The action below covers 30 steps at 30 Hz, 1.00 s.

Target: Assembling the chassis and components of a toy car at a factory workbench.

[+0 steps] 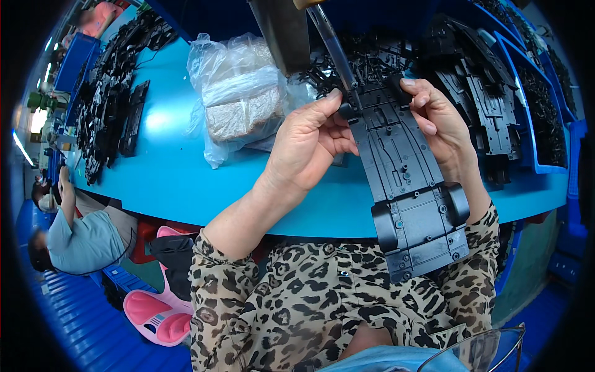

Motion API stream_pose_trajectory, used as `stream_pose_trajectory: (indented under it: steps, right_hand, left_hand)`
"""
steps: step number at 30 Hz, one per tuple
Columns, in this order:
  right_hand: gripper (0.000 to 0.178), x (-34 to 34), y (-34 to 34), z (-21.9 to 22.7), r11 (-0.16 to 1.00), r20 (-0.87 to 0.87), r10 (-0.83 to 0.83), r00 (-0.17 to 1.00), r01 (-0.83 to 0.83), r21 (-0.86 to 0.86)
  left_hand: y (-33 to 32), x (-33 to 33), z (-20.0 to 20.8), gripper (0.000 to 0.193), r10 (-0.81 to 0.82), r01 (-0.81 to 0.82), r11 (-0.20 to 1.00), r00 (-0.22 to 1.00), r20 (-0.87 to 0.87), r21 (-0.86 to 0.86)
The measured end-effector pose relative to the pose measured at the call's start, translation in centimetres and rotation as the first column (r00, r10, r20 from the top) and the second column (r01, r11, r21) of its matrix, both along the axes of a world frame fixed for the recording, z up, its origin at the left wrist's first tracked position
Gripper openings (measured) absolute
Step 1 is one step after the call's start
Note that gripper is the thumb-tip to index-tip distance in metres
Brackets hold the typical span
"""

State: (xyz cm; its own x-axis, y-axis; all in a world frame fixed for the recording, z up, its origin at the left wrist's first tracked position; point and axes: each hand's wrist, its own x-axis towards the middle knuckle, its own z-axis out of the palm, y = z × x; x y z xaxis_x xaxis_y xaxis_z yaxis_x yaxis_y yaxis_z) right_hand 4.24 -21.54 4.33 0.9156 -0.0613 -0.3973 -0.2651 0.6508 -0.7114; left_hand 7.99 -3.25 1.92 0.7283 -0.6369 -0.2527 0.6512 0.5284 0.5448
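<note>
A long black plastic toy car chassis (pixel 400 164), with wheel arches at both ends and small posts and screw holes, is held up between my two hands. My left hand (pixel 304 142) pinches its far left side near a wheel arch, thumb on top and fingers curled beneath. At the far right corner, my right hand (pixel 443 121) grips the edge with thumb and bent fingers. A slim metal rod tool (pixel 333 49) comes down from above to the chassis's far left part; whether its tip touches is hard to tell.
Clear bags of small parts (pixel 242 93) lie on the blue table (pixel 167 180). Black plastic parts are heaped at left (pixel 111 93), behind the chassis, and at right, where more chassis (pixel 489 118) are stacked. Blue bins (pixel 548 164) stand far right. A co-worker (pixel 93 235) sits at left.
</note>
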Motion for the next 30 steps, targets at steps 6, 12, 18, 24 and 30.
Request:
stream_pose_trajectory:
  steps: [6,12,18,24,30]
  right_hand:
    - [0.012,0.00,0.07,0.10,1.000,-0.008,-0.013,1.000,0.013,0.011]
    - [0.012,-0.07,-0.04,0.09,1.000,0.002,-0.009,1.000,0.009,0.001]
    - [0.015,-0.15,-0.31,-0.49,0.994,0.022,0.001,1.000,-0.003,0.109]
    - [0.017,-0.18,-0.26,-0.24,0.997,0.000,0.005,1.000,-0.005,0.075]
    - [0.016,-0.06,-0.12,0.05,1.000,-0.036,-0.004,0.999,0.003,-0.028]
  left_hand:
    - [-0.09,-0.08,0.12,0.027,0.008,-0.008,1.000,1.000,0.026,0.025]
    - [-0.26,-0.16,0.28,0.028,0.015,-0.016,0.999,0.999,0.029,0.040]
    - [-0.27,-0.26,0.32,0.028,0.006,-0.007,0.999,1.000,0.021,0.038]
    - [-0.25,-0.21,-0.02,0.029,0.001,-0.001,1.000,1.000,0.026,0.012]
    - [-0.26,-0.15,-0.37,0.029,0.008,-0.009,0.999,1.000,-0.010,-0.033]
